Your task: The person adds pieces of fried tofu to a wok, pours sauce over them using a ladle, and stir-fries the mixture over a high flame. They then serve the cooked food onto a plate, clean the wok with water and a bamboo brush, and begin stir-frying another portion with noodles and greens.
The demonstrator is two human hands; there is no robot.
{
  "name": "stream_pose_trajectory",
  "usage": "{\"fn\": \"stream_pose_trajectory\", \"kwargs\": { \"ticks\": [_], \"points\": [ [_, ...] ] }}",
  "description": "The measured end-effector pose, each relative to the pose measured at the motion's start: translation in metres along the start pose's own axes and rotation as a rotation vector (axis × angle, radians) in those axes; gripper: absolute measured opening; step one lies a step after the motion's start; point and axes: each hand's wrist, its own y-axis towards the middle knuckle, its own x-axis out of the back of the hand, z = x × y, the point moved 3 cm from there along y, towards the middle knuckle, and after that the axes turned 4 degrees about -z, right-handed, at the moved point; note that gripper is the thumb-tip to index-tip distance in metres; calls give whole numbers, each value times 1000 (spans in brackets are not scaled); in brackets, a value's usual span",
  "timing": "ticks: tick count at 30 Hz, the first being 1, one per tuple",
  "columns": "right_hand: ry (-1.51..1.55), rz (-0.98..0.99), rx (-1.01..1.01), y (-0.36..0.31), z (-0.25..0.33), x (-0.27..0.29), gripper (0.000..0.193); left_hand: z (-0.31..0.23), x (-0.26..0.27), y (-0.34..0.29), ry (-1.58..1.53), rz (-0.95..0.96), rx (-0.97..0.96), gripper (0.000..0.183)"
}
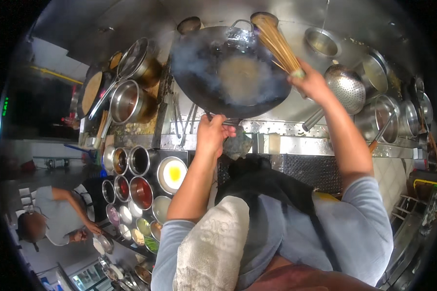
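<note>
A large dark wok point(194, 87) sits on the stove, with smoke rising from it and a murky light-brown patch at its bottom. My left hand point(212, 132) is closed around the loop handle at the wok's near rim. A crumpled grey-green rag point(238, 144) is just beside those fingers. In my right hand point(311, 83) is a bamboo wok brush point(279, 43), gripped at its bound end. Its long bristles slant up and left, past the wok's right rim, toward a small round dark vessel point(264, 18) at the back.
To the right lie a perforated strainer point(345, 89) and several metal pots point(379, 119). More pots point(127, 102) stand left of the wok. Nearer left are several seasoning containers point(142, 192) and a bowl with a yellow center point(173, 174). A co-worker point(58, 213) works at the far left.
</note>
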Motion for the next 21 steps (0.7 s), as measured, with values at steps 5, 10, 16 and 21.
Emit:
{"fn": "stream_pose_trajectory", "kwargs": {
  "ticks": [5, 10, 16, 21],
  "points": [
    [-301, 40, 100, 77, -16, -16, 70, -18, -22, -15, 151, -22, -70, 23],
    [-373, 177, -10, 86, -12, -19, 45, -51, -43, -19, 430, 4, -185, 24],
    [-400, 174, -149, 77, -59, -19, 32, -89, -105, -23, 800, 30, -326, 25],
    [-268, 52, -176, 50, -68, -23, 53, -84, -134, -34, 1265, 54, -862, 34]
  ]
}}
